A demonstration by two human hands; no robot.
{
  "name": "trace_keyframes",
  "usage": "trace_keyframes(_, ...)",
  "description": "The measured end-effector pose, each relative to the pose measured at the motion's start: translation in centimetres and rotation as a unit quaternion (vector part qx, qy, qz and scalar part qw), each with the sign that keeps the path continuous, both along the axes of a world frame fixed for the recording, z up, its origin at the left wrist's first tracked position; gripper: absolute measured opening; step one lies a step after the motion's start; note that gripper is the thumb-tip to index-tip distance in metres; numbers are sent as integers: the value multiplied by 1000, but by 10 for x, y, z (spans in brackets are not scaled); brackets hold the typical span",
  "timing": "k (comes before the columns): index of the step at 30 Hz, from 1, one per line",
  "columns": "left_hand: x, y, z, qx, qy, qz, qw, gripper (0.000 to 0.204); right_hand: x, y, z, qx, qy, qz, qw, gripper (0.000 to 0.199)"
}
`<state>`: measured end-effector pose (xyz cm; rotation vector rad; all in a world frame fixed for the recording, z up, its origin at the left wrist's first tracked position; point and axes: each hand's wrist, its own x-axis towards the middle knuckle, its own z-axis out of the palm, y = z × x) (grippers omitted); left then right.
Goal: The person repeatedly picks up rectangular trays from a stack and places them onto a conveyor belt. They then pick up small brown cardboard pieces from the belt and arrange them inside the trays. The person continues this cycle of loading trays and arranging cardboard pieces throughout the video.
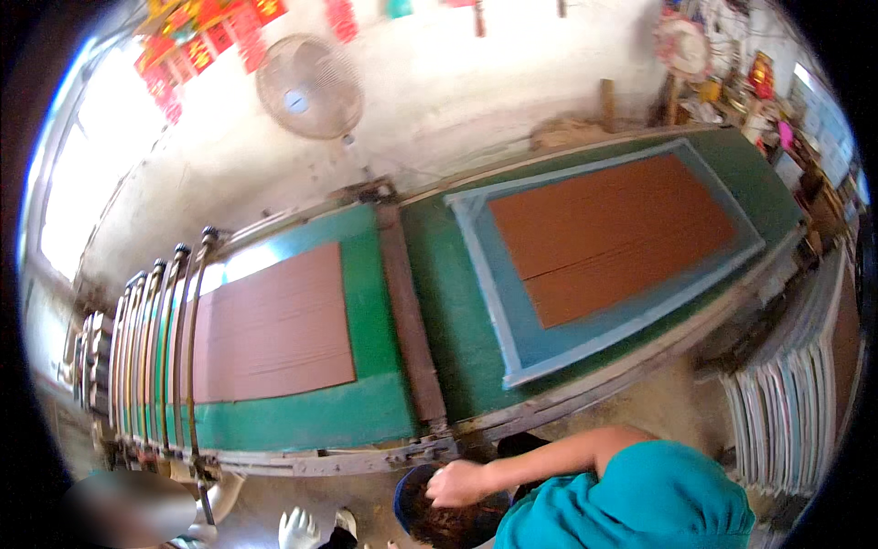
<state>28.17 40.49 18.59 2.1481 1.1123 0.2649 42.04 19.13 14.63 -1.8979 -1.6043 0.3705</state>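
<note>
My right hand (pixel 453 483) hangs curled over the blue bucket (pixel 403 499), below the green table (pixel 366 416). I cannot tell whether my fingers grip anything.

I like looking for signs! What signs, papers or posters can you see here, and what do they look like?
Red paper hangings: top left on the wall, small red rectangles with yellow marks.
Round decoration: top right, red and white.
Colourful packages: cluttered shelf at far right, too small to tell apart.
</note>
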Motion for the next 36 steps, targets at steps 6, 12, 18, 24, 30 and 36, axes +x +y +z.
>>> trace_keyframes(6,59,-131,3,-143,-164,-99,971,45,26,-230,-24,-128,10,-309,942,34)
trace_keyframes(12,205,-220,-48,-248,-141,-304,909,70,16,-388,-56,161,402,-731,528,37)
trace_keyframes(18,435,-360,-55,-61,-54,-515,854,66,36,-437,-137,342,696,-594,214,42)
trace_keyframes(24,672,-521,-51,165,33,-642,748,61,78,-445,-125,345,781,-501,140,66)
trace_keyframes(30,843,-560,-146,250,108,-664,696,58,110,-484,-99,49,754,-604,255,80)
trace_keyframes(36,820,-646,-132,326,202,-566,729,61,103,-501,-110,-5,629,-732,261,77)
